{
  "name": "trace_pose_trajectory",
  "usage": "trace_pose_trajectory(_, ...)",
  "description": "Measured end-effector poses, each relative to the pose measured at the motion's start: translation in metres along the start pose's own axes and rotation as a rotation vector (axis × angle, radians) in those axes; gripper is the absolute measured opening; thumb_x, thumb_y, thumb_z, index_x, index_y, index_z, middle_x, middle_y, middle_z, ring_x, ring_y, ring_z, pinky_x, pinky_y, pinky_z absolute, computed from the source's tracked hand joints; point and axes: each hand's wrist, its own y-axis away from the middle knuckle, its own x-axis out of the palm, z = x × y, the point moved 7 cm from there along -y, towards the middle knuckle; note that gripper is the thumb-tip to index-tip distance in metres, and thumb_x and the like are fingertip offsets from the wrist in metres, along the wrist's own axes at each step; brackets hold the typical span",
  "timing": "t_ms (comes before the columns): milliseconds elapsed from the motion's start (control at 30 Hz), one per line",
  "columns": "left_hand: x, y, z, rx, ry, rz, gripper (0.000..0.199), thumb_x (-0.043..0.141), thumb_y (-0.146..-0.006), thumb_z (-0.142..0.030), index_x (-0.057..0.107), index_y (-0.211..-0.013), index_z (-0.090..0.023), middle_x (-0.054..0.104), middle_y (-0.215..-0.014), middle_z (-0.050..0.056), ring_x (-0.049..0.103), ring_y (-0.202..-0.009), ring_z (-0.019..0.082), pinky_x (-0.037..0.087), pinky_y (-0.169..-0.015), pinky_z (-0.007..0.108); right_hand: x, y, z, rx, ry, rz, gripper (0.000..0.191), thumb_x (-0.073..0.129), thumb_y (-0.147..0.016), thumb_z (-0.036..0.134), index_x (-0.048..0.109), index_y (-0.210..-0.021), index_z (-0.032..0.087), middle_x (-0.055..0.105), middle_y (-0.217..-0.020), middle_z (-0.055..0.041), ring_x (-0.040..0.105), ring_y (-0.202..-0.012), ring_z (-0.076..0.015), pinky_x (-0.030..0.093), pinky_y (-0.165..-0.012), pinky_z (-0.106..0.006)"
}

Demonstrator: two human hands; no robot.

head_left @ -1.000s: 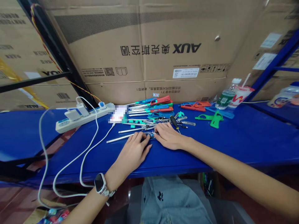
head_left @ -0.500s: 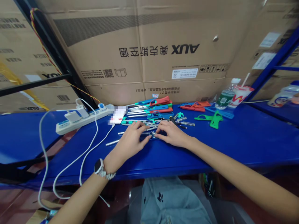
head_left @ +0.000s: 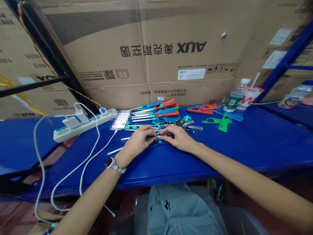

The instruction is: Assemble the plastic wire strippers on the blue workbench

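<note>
1. Head view: my left hand [head_left: 139, 140] is curled nearly closed, fingertips pinching a small white part [head_left: 158, 137] near the centre, toward 6 o'clock.
2. My right hand [head_left: 180, 138] pinches it from 3 o'clock; its details are too small to tell.
3. At the hands' 12 o'clock, lighters [head_left: 168, 114] lie on the counter [head_left: 249, 137].

Lighter tubes [head_left: 114, 151] of bright, polished metal; green handle shell [head_left: 224, 124] of smooth plastic. The blue worktop [head_left: 232, 147] is smooth and glossy, the carton [head_left: 107, 49] matt cardboard, the power strip [head_left: 84, 126] hard plastic, the trousers [head_left: 182, 212] matt, denim-like cloth.
</note>
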Motion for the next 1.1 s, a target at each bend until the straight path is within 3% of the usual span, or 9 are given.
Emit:
trace_pose_trajectory(100, -0.006, 0.003, -0.003, 0.063, 0.001, -0.053, 0.006, 0.067, -0.093, -0.019, 0.072, -0.094, -0.018, 0.067, -0.096, 0.006, 0.065, -0.09, 0.021, 0.055, -0.081, 0.037, -0.002, 0.0, 0.002, -0.012, -0.013, -0.026, 0.005, 0.069, -0.094, 0.024, 0.07, -0.093, 0.019, 0.069, -0.086, -0.0029, 0.062, -0.085, -0.0183, 0.047, -0.079, -0.033)
trace_pose_trajectory(267, -0.012, 0.011, -0.015, 0.194, 0.053, -0.001, 0.01, 0.065, -0.096, -0.024, 0.075, -0.095, -0.021, 0.067, -0.1, 0.005, 0.064, -0.095, 0.02, 0.054, -0.09, 0.038, -0.003, 0.002, 0.003, -0.048, 0.009, -0.009, 0.008, 0.064, -0.096, 0.021, 0.07, -0.092, 0.019, 0.071, -0.089, -0.0043, 0.063, -0.09, -0.0196, 0.047, -0.084, -0.035)
trace_pose_trajectory(333, -0.013, 0.013, -0.015, 0.157, 0.076, 0.004, 0.011, 0.069, -0.095, -0.028, 0.074, -0.102, -0.022, 0.067, -0.106, 0.006, 0.063, -0.101, 0.021, 0.053, -0.094, 0.041, -0.003, 0.004, 0.001, -0.062, 0.032, 0.003, 0.011, 0.061, -0.098, 0.021, 0.071, -0.095, 0.019, 0.072, -0.091, -0.005, 0.063, -0.092, -0.0199, 0.047, -0.086, -0.035)
trace_pose_trajectory(433, -0.01, 0.014, -0.009, 0.059, 0.076, 0.033, 0.037, 0.078, -0.087, -0.038, 0.066, -0.118, -0.021, 0.066, -0.118, 0.008, 0.062, -0.113, 0.026, 0.051, -0.101, 0.047, -0.002, 0.006, 0.0, -0.088, 0.061, 0.037, 0.015, 0.057, -0.101, 0.023, 0.071, -0.097, 0.019, 0.072, -0.094, -0.0059, 0.062, -0.094, -0.0201, 0.047, -0.087, -0.036)
trace_pose_trajectory(500, -0.003, 0.014, -0.006, 0.008, 0.072, 0.089, 0.044, 0.08, -0.085, -0.04, 0.064, -0.121, -0.02, 0.067, -0.12, 0.009, 0.062, -0.114, 0.027, 0.051, -0.102, 0.048, -0.001, 0.009, 0.0, -0.1, 0.09, 0.057, 0.017, 0.055, -0.102, 0.024, 0.07, -0.097, 0.018, 0.072, -0.095, -0.0062, 0.061, -0.094, -0.0204, 0.047, -0.088, -0.036)
trace_pose_trajectory(633, 0.005, 0.013, -0.002, -0.025, 0.082, 0.164, 0.03, 0.074, -0.091, -0.033, 0.066, -0.117, -0.02, 0.069, -0.116, 0.008, 0.064, -0.11, 0.025, 0.053, -0.099, 0.045, 0.001, 0.012, 0.006, -0.121, 0.217, 0.091, 0.016, 0.054, -0.103, 0.024, 0.068, -0.1, 0.018, 0.072, -0.099, -0.0062, 0.06, -0.097, -0.0216, 0.044, -0.091, -0.039)
trace_pose_trajectory(767, 0.006, 0.014, -0.004, -0.007, 0.068, 0.177, 0.03, 0.072, -0.093, -0.033, 0.068, -0.119, -0.019, 0.067, -0.116, 0.009, 0.062, -0.112, 0.025, 0.052, -0.101, 0.046, 0.003, 0.014, 0.012, -0.153, 0.368, 0.104, 0.02, 0.052, -0.104, 0.026, 0.07, -0.102, 0.018, 0.069, -0.098, -0.0073, 0.059, -0.098, -0.0237, 0.042, -0.089, -0.04)
trace_pose_trajectory(900, 0.006, 0.015, -0.004, 0.008, 0.056, 0.183, 0.034, 0.07, -0.095, -0.035, 0.068, -0.125, -0.019, 0.065, -0.117, 0.01, 0.062, -0.111, 0.025, 0.052, -0.102, 0.047, 0.0, 0.016, 0.013, -0.184, 0.395, 0.1, 0.024, 0.051, -0.105, 0.028, 0.072, -0.107, 0.017, 0.065, -0.103, -0.0099, 0.058, -0.1, -0.0238, 0.045, -0.09, -0.04)
trace_pose_trajectory(1100, 0.008, 0.016, -0.003, 0.036, 0.053, 0.159, 0.033, 0.068, -0.095, -0.037, 0.07, -0.125, -0.021, 0.063, -0.116, 0.009, 0.062, -0.11, 0.025, 0.053, -0.102, 0.047, -0.002, 0.019, 0.009, -0.23, 0.42, 0.205, 0.03, 0.051, -0.104, 0.031, 0.07, -0.125, 0.02, 0.064, -0.11, -0.0115, 0.058, -0.106, -0.0251, 0.047, -0.094, -0.044)
